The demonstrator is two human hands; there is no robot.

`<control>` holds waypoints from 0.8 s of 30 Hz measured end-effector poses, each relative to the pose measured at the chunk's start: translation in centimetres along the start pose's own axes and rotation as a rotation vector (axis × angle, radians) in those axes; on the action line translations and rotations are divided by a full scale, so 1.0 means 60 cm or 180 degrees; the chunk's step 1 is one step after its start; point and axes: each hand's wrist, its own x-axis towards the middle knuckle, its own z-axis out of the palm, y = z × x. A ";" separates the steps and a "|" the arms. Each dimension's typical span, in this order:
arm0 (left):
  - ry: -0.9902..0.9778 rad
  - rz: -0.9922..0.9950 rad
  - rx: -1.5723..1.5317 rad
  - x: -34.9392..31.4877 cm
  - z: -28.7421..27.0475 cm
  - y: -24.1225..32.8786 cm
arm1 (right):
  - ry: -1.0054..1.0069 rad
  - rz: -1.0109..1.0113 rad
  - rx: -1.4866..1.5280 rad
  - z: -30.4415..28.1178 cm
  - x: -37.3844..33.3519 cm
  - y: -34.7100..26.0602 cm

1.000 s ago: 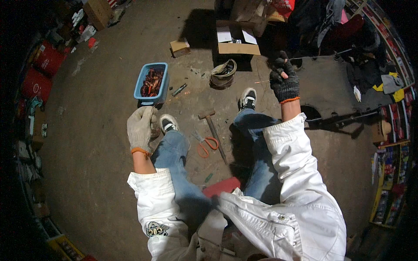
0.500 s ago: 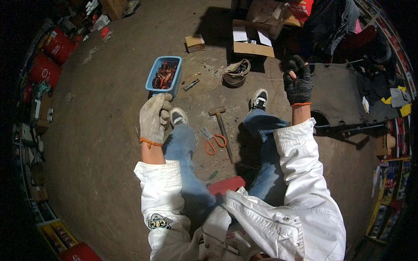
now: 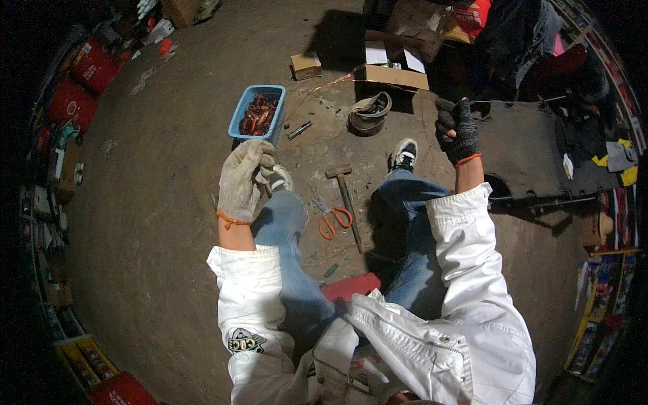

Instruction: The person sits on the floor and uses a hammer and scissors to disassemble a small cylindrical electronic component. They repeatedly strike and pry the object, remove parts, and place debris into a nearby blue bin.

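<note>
My left hand (image 3: 246,172), in a pale grey work glove with an orange cuff, is closed just in front of the blue plastic tub (image 3: 237,124). What its fingers hold is hidden. Reddish-brown coppery scraps (image 3: 258,115) fill the tub. My right hand (image 3: 459,133), in a dark glove with bare fingertips, makes a fist to the right of a small metal pot (image 3: 366,124). A thin copper wire (image 3: 337,80) arcs above the floor beyond the pot and runs toward my right fist. Its left end is hard to follow.
Between my feet lie a hammer (image 3: 346,202) and orange-handled scissors (image 3: 327,227). A dark rod (image 3: 299,131) lies beside the tub. Farther off are a small carton (image 3: 306,66) and an open cardboard box (image 3: 396,76). A black folding seat (image 3: 520,145) stands at right.
The pale strands over the pot's rim have gone, and a copper wire now arcs beyond it. My left hand has shifted slightly right; my right fist has turned a little.
</note>
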 end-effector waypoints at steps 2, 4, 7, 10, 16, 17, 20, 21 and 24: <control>-0.0126 -0.0042 0.0013 -0.002 -0.005 0.002 | -0.0274 0.0127 0.0087 -0.011 0.009 -0.002; -0.0260 -0.0177 -0.0018 -0.004 -0.009 0.004 | -0.0637 0.0316 0.0649 -0.020 0.016 -0.003; -0.0523 -0.0347 -0.0026 -0.006 -0.015 0.005 | -0.0725 0.0376 0.0980 -0.028 0.024 -0.004; -0.0738 -0.0428 0.0039 -0.008 -0.016 0.004 | 0.0059 0.0231 0.0968 -0.032 0.033 -0.003; -0.0911 -0.0683 0.1521 -0.009 -0.015 0.005 | -0.0693 0.0288 0.1434 -0.040 0.034 -0.004; -0.0910 -0.0608 0.1945 -0.008 -0.015 0.004 | -0.0777 0.0186 0.1436 -0.040 0.033 -0.004; -0.0783 0.0172 0.3722 -0.002 -0.019 0.001 | -0.1343 -0.0112 0.0789 -0.033 0.023 -0.003; -0.0777 0.0198 0.3721 0.001 -0.020 0.000 | -0.1320 -0.0174 0.0615 -0.029 0.019 -0.004; -0.0557 0.0291 0.3911 0.009 -0.024 -0.004 | -0.1504 -0.0178 0.0079 -0.016 0.001 -0.005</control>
